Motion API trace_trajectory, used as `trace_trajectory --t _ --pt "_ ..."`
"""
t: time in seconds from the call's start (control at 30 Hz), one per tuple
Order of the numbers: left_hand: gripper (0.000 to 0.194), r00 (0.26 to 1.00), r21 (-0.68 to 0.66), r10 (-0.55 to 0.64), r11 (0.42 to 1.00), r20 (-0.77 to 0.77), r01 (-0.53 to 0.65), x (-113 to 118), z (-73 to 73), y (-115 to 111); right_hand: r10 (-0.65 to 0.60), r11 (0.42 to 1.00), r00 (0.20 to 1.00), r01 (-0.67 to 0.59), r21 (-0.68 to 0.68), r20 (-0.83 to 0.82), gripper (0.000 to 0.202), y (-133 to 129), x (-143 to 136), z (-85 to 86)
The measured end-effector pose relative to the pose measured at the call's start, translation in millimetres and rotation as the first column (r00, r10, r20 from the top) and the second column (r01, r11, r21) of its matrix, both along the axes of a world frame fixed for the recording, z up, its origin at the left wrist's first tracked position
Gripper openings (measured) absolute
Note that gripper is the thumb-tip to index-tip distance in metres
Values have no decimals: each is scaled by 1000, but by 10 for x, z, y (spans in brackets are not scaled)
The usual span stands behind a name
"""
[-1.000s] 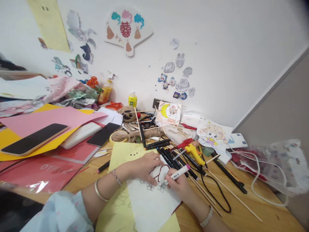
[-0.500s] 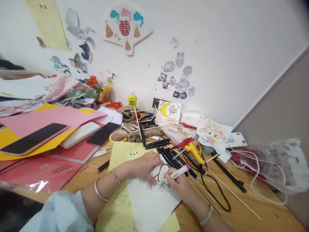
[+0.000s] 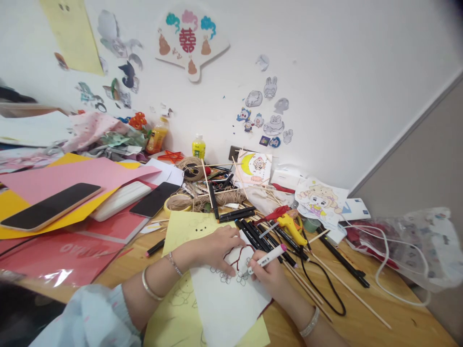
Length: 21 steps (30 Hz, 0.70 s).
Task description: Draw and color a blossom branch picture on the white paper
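Pressed on the upper part of a white sheet of paper (image 3: 227,313), my left hand (image 3: 217,248) lies with its fingers spread. My right hand (image 3: 265,272) grips a white marker (image 3: 269,258) with a pink end, its tip low over the sheet beside the drawn flowers. The drawing (image 3: 238,265) shows dark red branches and outlined blossoms; part of it is hidden by my hands. Beneath the white sheet is a yellow sheet (image 3: 170,318) with pencil lines. Several black markers (image 3: 249,236) lie just beyond my hands.
A yellow glue gun (image 3: 293,230) with a black cord lies to the right, near thin wooden sticks (image 3: 361,303). Phones (image 3: 50,207) and coloured paper (image 3: 79,178) cover the left side. Twine (image 3: 226,198), a yellow bottle (image 3: 198,147) and a plastic bag (image 3: 427,246) are farther off.
The marker and my right hand have shifted very slightly to the right. My left hand stays in place on the paper.
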<state>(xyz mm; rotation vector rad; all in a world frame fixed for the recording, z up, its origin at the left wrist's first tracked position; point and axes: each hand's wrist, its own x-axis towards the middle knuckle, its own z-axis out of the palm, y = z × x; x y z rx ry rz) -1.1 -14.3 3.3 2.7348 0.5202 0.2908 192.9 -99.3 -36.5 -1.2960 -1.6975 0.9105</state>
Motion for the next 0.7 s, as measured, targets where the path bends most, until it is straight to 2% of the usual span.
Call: trace_trajectory --t 0.27,0.7 --pt "63 1000 -5 6 1000 -17 -6 4 26 -11 16 1000 1000 -16 8 15 29 1 5 3" --pt "63 1000 17 -8 1000 13 8 2 -34 16 38 998 999 -38 41 7 27 -19 -15 57"
